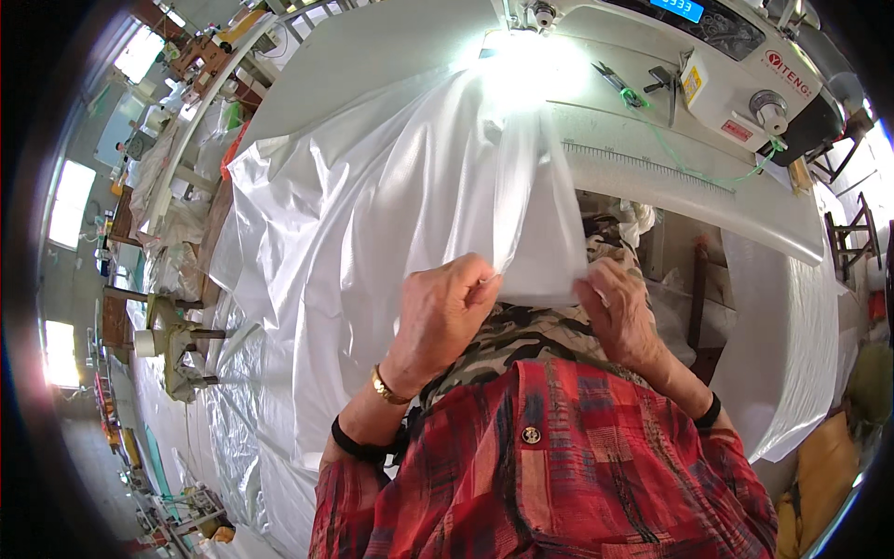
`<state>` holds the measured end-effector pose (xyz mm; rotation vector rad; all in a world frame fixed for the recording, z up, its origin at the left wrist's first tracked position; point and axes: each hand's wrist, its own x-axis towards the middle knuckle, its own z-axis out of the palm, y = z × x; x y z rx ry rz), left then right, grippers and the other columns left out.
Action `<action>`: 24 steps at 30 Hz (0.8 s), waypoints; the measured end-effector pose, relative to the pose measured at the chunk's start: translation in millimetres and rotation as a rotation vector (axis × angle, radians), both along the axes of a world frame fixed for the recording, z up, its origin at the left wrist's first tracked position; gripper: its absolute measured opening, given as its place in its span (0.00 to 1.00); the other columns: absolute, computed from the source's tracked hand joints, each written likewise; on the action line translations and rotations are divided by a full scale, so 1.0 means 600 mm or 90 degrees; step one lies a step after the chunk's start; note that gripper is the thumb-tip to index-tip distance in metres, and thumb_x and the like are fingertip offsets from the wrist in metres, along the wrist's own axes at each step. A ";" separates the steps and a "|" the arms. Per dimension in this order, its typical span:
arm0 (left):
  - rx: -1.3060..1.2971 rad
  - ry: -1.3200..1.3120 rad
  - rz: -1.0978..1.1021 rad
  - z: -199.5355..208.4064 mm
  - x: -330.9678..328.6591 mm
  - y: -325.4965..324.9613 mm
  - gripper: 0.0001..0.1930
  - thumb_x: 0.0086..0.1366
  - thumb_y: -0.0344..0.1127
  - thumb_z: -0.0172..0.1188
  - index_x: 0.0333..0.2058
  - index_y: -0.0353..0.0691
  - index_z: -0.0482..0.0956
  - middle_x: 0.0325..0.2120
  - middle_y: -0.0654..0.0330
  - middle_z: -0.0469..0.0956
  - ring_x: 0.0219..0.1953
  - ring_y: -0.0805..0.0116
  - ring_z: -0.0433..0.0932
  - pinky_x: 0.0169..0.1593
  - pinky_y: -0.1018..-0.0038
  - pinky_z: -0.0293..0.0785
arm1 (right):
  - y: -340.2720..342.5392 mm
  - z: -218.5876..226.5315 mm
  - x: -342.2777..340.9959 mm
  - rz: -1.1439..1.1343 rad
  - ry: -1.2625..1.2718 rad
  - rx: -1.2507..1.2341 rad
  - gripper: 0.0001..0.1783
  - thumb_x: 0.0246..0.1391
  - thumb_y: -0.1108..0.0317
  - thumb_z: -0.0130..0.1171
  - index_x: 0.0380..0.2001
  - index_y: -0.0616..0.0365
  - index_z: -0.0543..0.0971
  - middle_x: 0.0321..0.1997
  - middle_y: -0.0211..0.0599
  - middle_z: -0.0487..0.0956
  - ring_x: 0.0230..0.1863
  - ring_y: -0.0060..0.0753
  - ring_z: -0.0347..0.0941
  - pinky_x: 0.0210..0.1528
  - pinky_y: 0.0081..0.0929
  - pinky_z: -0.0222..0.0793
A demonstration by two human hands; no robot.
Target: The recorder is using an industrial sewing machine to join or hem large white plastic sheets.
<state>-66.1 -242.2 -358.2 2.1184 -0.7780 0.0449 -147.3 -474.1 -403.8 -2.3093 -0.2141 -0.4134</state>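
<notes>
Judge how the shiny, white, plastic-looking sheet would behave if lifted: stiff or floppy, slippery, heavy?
The sheet is probably floppy, since it hangs in long, soft folds. Its glossy highlights suggest it may be slippery. It looks thin where the left hand grips it, so likely light for its size.

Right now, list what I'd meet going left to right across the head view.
Lowest window, white roll, gold watch, left hand, right hand, the right arm's black band.
</notes>
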 end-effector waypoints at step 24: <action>-0.208 0.370 0.039 -0.015 0.013 0.015 0.06 0.64 0.28 0.61 0.28 0.36 0.75 0.19 0.76 0.66 0.22 0.89 0.60 0.23 0.85 0.55 | 0.096 0.041 0.051 0.273 -0.178 -0.040 0.08 0.51 0.66 0.59 0.32 0.57 0.74 0.33 0.37 0.75 0.39 0.40 0.74 0.44 0.34 0.68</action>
